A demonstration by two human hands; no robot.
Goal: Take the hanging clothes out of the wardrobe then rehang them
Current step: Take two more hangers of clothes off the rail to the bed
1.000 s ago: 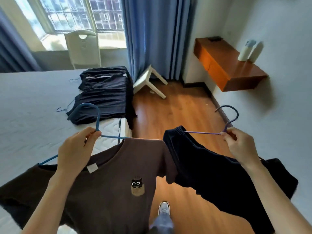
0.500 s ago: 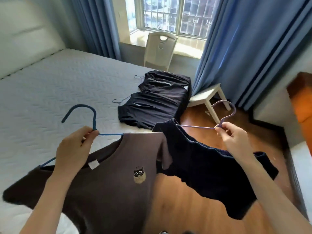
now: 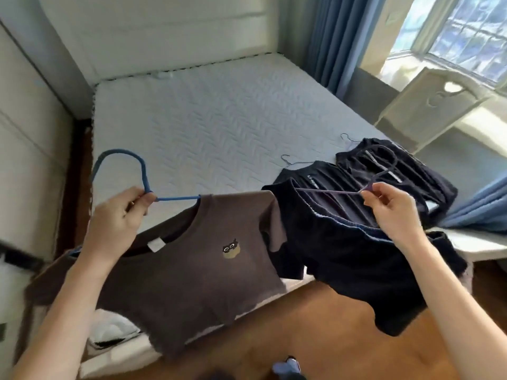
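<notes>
Laying two hangered garments on the bed
Judged as the set-down step: the bed lies ahead of and below both grips, so lower each garment hem first onto bare mattress and release the hook last, so nothing slips off its hanger; aim beside the dark pile just beyond the right grip, not onto it. The brown tee, with a small cat patch on the chest and a white neck label, hangs spread below the left grip, which is closed round the blue hanger just under its hook. The dark garment sags bunched below the right grip, whose fingertips pinch the thin purple hanger at the base of its hook
</notes>
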